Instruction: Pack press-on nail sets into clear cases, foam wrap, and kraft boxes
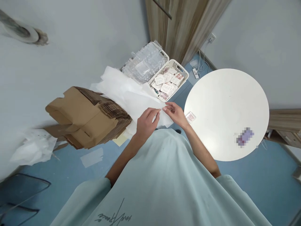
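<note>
Both hands meet in front of my body, over a pile of thin white sheets that look like soft packing foam. My left hand is closed in a pinch, thumb against fingertips. Close beside it, my right hand also pinches, its fingers curled and their tips almost touching the left ones. Whatever lies between the fingertips is too small or too pale against the white sheets to make out. Just beyond the hands stands a white basket holding several small printed packets.
Flattened cardboard boxes are stacked at left. Clear plastic cases fill another basket behind. At right, a round white table carries a small clear packet and a blurred purple item. A power strip lies on the floor.
</note>
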Action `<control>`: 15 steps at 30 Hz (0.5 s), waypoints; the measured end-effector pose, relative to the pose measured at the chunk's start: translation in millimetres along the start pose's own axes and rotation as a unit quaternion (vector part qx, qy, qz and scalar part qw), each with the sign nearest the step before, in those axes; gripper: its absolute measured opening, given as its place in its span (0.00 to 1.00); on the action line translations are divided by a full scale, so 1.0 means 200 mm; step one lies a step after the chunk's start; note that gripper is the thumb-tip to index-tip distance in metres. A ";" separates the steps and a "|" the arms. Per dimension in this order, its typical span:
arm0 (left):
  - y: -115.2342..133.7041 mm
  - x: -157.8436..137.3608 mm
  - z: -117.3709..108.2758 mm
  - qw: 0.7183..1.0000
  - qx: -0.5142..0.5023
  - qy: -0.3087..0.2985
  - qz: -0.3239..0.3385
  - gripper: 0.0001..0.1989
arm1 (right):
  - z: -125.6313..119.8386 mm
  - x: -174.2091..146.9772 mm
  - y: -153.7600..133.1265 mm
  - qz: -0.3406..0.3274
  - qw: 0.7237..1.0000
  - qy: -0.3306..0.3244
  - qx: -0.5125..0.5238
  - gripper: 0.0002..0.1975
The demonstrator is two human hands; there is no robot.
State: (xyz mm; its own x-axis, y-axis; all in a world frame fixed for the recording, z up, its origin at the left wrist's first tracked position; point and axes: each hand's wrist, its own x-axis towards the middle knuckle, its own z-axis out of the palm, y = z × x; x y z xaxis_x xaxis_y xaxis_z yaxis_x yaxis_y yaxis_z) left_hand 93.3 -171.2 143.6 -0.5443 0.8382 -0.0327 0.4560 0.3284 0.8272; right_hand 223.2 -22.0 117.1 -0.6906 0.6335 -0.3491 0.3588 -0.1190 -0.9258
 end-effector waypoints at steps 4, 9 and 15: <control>0.17 0.02 0.15 0.997 -0.019 -0.063 0.036 0.14 | -0.17 -0.13 0.04 0.001 0.997 0.060 0.042 0.28; 0.39 0.00 0.39 0.991 -0.059 -0.110 0.050 0.18 | -0.43 -0.40 0.11 -0.015 0.976 0.208 0.066 0.22; 0.57 0.01 0.77 0.964 -0.150 -0.205 -0.075 0.40 | -0.70 -0.74 0.24 -0.020 0.925 0.373 0.066 0.20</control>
State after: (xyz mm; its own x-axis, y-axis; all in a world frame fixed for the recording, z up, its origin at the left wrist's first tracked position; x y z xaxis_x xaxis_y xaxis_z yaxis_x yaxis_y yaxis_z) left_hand 252.7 -65.9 152.4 -0.2367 0.9130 -0.3322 0.1370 0.3699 0.9189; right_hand 429.6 -14.6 143.5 -0.0577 0.9851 -0.1620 0.2273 -0.1450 -0.9630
